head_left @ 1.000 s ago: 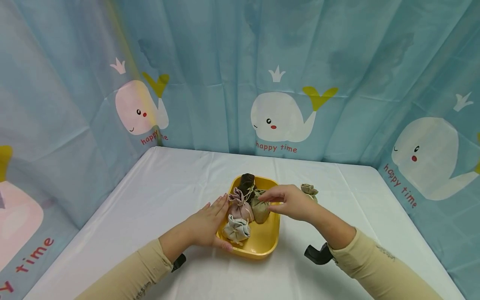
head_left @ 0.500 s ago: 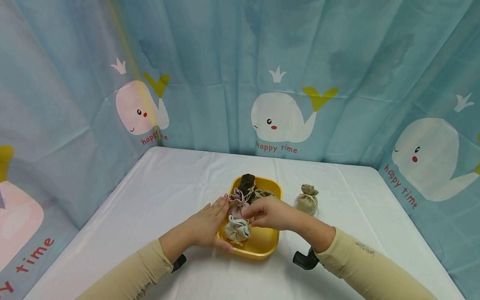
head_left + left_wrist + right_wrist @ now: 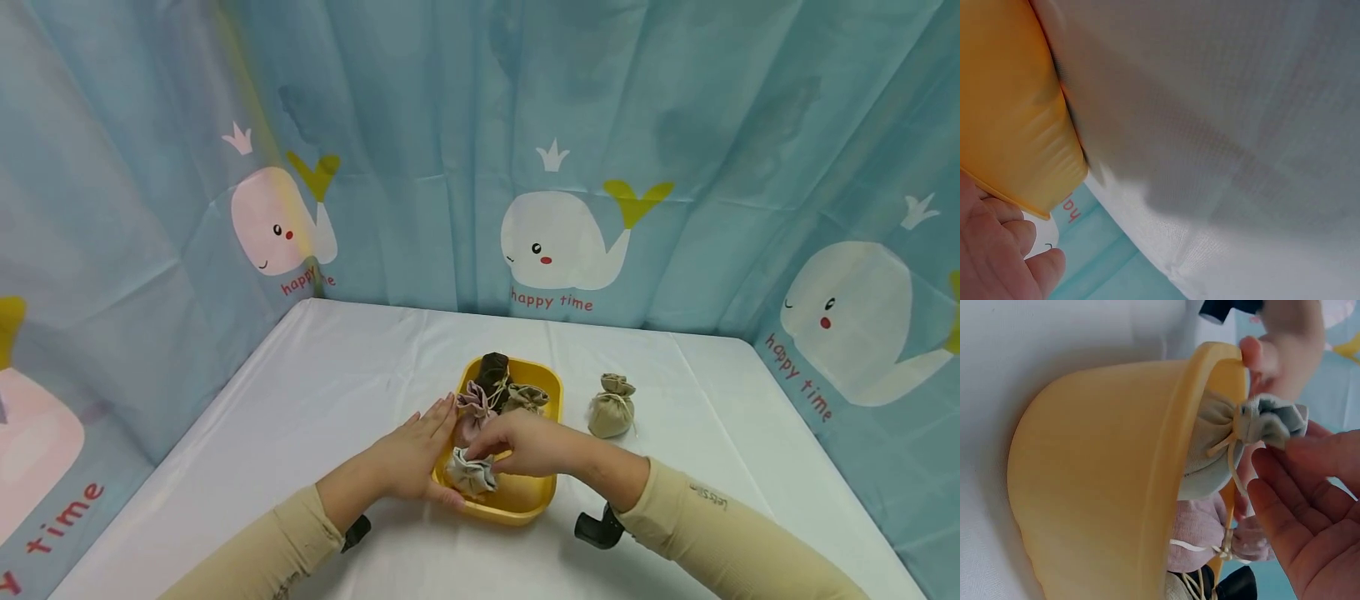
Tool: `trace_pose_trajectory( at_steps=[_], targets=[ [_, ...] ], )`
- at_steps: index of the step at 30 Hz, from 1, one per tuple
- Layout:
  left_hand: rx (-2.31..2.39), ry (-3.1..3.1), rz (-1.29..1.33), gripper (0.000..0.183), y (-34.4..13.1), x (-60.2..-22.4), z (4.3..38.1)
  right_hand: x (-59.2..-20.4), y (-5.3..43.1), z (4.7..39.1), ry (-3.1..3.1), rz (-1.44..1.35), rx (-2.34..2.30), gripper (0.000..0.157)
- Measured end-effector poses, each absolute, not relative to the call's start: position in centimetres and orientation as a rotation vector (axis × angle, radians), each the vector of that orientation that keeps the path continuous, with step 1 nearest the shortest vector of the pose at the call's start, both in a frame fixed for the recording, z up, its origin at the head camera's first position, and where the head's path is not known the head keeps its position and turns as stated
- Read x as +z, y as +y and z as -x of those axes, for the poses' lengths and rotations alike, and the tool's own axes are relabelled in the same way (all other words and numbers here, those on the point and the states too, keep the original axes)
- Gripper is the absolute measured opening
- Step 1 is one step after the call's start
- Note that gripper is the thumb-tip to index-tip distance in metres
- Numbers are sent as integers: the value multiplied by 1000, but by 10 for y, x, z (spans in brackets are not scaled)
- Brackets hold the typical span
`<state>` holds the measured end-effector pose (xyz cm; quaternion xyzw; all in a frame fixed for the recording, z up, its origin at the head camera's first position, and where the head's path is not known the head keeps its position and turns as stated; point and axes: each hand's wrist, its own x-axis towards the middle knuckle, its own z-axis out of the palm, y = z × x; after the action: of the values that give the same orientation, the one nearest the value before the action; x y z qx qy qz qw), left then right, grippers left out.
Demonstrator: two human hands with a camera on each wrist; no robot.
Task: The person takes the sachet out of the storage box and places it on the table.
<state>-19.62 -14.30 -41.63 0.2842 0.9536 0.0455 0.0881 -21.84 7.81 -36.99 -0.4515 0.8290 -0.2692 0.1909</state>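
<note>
While fingers (image 3: 491,436) seemingly pinch one pouch (image 3: 471,477), the tub (image 3: 512,517) holds four

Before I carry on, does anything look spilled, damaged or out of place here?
One thing stands out: a tan bag sits upright on the white cloth, right of the yellow bin, while a dark bag, pink bag, olive bag and pale bag are inside. That may be intended; nothing looks spilled or damaged.

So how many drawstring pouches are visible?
5: dark pouch, olive pouch, pink pouch and pale pouch in the yellow tub; tan pouch on the table. More may be hidden.
</note>
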Motion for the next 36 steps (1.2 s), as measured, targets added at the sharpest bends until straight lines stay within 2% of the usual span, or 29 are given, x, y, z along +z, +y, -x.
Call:
trace_pose_trajectory(
  at_steps=[7,23,36],
  targets=[
    [135,2852,-843,130,-145,-419,197,-368,74,217,2313,1289,-731,38],
    [151,2865,-873,132,-145,-422,196,-373,69,213,2344,1332,-652,25],
    [169,2868,-873,132,-145,-423,196,-375,64,209,2257,1358,-634,23]
  ],
)
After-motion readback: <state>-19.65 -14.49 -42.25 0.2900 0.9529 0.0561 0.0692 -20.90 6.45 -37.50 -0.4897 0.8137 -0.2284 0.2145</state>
